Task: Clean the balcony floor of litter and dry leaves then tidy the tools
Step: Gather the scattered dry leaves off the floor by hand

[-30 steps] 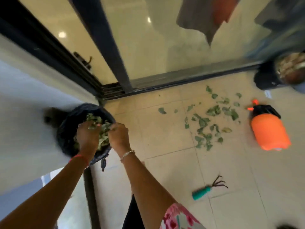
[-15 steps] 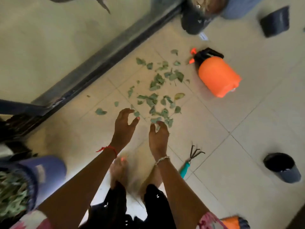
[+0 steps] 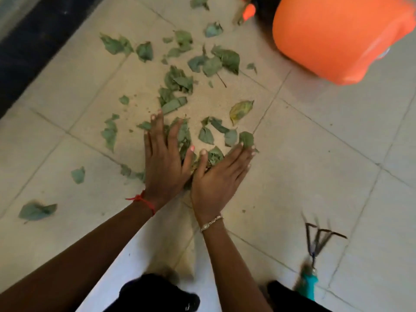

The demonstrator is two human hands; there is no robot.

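From my remote seat I see both hands flat on the beige tiled balcony floor (image 3: pixel 315 143), at the near edge of the scattered green dry leaves (image 3: pixel 180 79). The left hand (image 3: pixel 164 163) lies palm down, its fingers (image 3: pixel 157 127) straight and a little spread, pointing to 12 o'clock and pressing on leaves. The right hand (image 3: pixel 219 174) is also uncurled, its fingers (image 3: pixel 243 154) straight and close together, pointing to 1 o'clock, tips touching a leaf. The two thumbs nearly meet, with a small bunch of leaves squeezed between the hands. Neither hand grips anything.

Counted: two hands, one thin red thread (image 3: pixel 144 200) on the left wrist, and one silver chain bracelet (image 3: pixel 211 221) on the right. The leaves overlap too much for an exact count. Most lie from 10 to 1 o'clock of the hands, one of them a yellowish leaf (image 3: pixel 240 110) at 1 o'clock. Two stray leaves lie apart at 8 o'clock.

There is one round orange plastic sprayer bottle (image 3: pixel 337 34) at 2 o'clock. One small metal hand rake with a teal handle (image 3: pixel 315 248) lies at 4 o'clock, its prongs too blurred to count. A dark door track (image 3: pixel 33 46) runs at 10 o'clock.
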